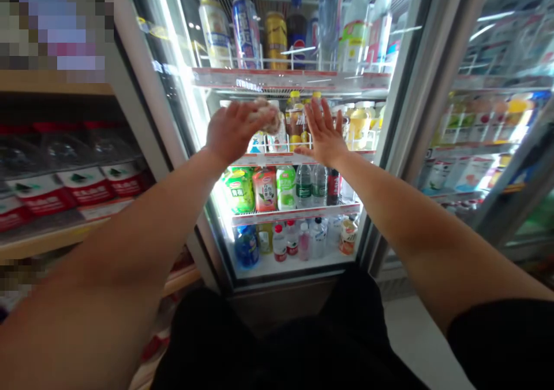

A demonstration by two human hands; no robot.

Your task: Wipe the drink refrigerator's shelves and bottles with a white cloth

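Both my arms reach up to the glass door (208, 165) of a lit drinks cooler. My left hand (234, 129) is closed around a crumpled whitish cloth (268, 116) and presses it against the glass at the height of the second shelf. My right hand (324, 133) is open, fingers spread, flat against the same glass just to the right. Behind the glass stand rows of bottles and cans (277, 188) on white wire shelves (294, 214).
A second cooler door (489, 142) stands to the right, with more drinks behind it. At left a wooden shelf (52, 237) holds clear boxes with red labels. A grey floor (415, 332) lies below the cooler.
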